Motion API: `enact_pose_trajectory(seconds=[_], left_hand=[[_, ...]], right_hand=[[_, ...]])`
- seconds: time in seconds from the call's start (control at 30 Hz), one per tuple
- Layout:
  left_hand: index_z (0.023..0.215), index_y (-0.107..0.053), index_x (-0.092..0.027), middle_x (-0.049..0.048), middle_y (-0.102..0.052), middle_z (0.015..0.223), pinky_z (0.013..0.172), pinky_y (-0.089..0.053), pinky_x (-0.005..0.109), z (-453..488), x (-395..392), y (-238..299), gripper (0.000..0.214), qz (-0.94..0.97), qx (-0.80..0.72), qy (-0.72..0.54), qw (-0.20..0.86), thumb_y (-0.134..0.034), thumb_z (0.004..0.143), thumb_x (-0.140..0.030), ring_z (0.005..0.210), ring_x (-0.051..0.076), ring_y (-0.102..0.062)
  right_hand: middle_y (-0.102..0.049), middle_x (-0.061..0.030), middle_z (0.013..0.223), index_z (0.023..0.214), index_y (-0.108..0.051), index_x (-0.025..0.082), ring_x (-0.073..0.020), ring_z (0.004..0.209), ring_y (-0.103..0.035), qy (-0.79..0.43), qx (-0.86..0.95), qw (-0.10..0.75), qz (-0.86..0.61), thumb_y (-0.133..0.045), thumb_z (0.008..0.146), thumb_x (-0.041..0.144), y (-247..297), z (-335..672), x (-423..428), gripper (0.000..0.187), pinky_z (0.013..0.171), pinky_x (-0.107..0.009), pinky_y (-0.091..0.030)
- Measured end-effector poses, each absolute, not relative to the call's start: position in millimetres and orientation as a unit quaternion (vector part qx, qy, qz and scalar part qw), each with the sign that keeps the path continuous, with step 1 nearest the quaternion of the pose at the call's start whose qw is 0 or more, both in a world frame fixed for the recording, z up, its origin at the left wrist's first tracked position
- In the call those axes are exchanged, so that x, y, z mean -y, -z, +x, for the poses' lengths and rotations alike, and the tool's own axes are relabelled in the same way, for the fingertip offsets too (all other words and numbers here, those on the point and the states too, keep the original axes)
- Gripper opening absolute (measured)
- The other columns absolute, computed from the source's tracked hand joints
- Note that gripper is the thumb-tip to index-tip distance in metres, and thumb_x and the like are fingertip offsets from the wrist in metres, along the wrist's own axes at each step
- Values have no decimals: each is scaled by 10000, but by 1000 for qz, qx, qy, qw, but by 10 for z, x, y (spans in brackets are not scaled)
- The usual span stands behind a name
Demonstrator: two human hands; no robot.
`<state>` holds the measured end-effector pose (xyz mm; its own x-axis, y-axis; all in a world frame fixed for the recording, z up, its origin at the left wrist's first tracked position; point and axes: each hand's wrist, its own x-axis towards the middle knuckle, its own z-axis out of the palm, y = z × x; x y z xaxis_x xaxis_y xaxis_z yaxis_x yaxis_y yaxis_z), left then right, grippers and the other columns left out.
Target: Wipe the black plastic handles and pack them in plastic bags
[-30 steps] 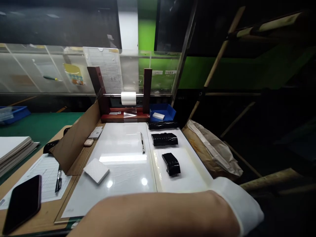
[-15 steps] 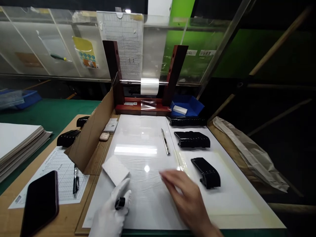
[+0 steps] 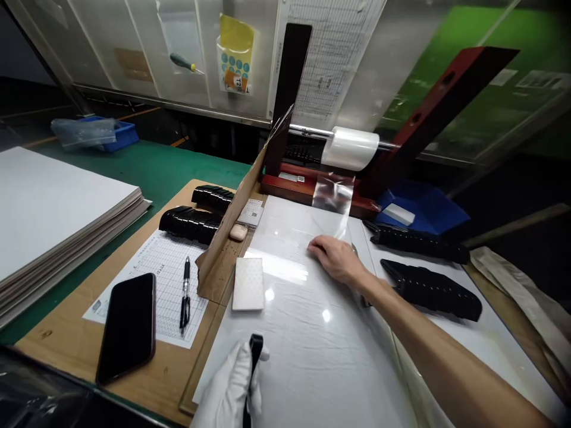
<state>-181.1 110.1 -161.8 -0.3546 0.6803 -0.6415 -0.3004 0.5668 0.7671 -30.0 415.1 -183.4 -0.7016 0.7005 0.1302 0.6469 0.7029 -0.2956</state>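
**Slick, glossy surfaces under our touch**

Our bare right hand (image 3: 339, 260) lies open, fingers flat on thin clear film (image 3: 332, 196) running from a white roll (image 3: 350, 148) across a glossy white board (image 3: 289, 362). Our white-gloved left hand (image 3: 229, 386) curls its fingers around a slim black strip (image 3: 256, 356). Ribbed black plastic parts (image 3: 430, 290) lie to the right.

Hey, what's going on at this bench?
A person is working here with both hands. Their white-gloved left hand grips a narrow black part, while their bare right hand rests on clear plastic film running down from a roll. Glossy black parts lie on a white surface to the right.
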Motion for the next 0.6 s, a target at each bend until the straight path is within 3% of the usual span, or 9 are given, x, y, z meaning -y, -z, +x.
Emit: enact_pose_trajectory(seconds=[0.17,0.33,0.47,0.6], left_hand=[[887,-546,-227,-31,-554,587,514,-506,261,-1686,-1255,1561,651,252,-680,-404,557,-399,813,-857,518,161,-572],[846,-463,-239,-19,-627,612,529,-537,295,-1554,-1255,1592,654,255,-665,-395,580,-392,785,-886,501,168,-608],[805,-450,-236,-19,-639,619,534,-525,280,-1597,-1253,1578,675,233,-689,-379,572,-413,750,-907,514,165,-618],[846,-512,-230,4,-660,671,595,-525,317,-1680,-1269,1621,636,252,-699,-359,564,-394,814,-854,573,188,-621]], right_hand=[[-675,-36,1026,1001,-661,164,-168,951,-651,-78,912,148,-373,-573,1011,277,1701,-166,-3848,144,862,-364,-556],[-656,-63,1153,1147,-643,178,-203,1053,-638,-40,901,164,-400,-595,999,287,1681,-175,-4140,190,920,-413,-549],[-652,-68,1173,1116,-652,173,-211,1080,-631,-50,899,143,-411,-611,990,305,1799,-260,-4438,188,944,-431,-539],[-666,-57,1106,1052,-659,162,-199,1029,-641,-83,893,128,-423,-603,994,327,1837,-319,-4520,184,937,-425,-533]])
